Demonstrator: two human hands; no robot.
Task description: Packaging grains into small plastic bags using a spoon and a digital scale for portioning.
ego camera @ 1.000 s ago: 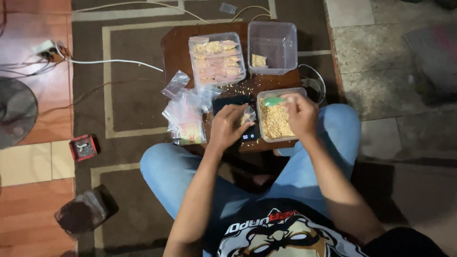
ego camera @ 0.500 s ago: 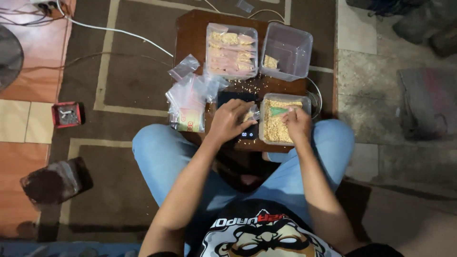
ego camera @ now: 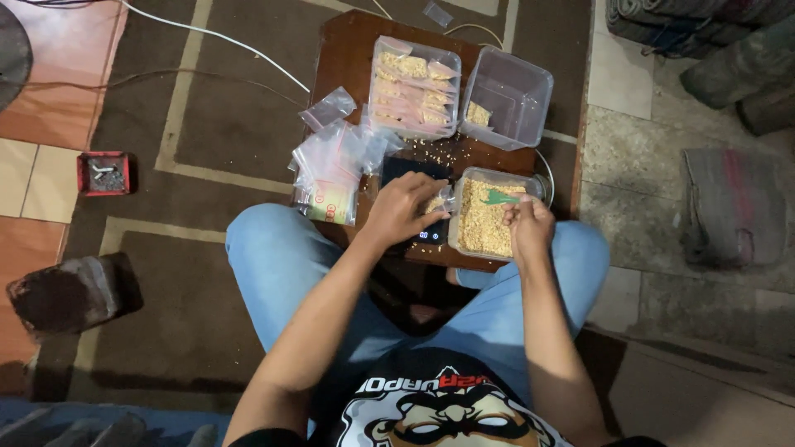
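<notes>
My left hand [ego camera: 402, 209] rests over a small black digital scale [ego camera: 418, 199] on a low brown wooden table [ego camera: 352, 58], its fingers pinching a small clear plastic bag [ego camera: 441, 201] with some yellow grains in it. My right hand [ego camera: 530, 228] hovers over a clear tub of yellow grains [ego camera: 484, 217] and holds a small green scoop [ego camera: 501, 197]. A stack of empty clear zip bags [ego camera: 331, 170] lies left of the scale.
Behind the scale stand a clear tub of filled small bags [ego camera: 414, 74] and a nearly empty clear tub [ego camera: 509, 95]. Loose grains dot the tabletop. A white cable [ego camera: 215, 37] crosses the brown rug. A small red box [ego camera: 103, 172] sits at left, rolled mats at right.
The camera has shifted, so the table sits higher in view. My right hand has drawn back toward the near edge of the grain tub. My left hand stays on the scale.
</notes>
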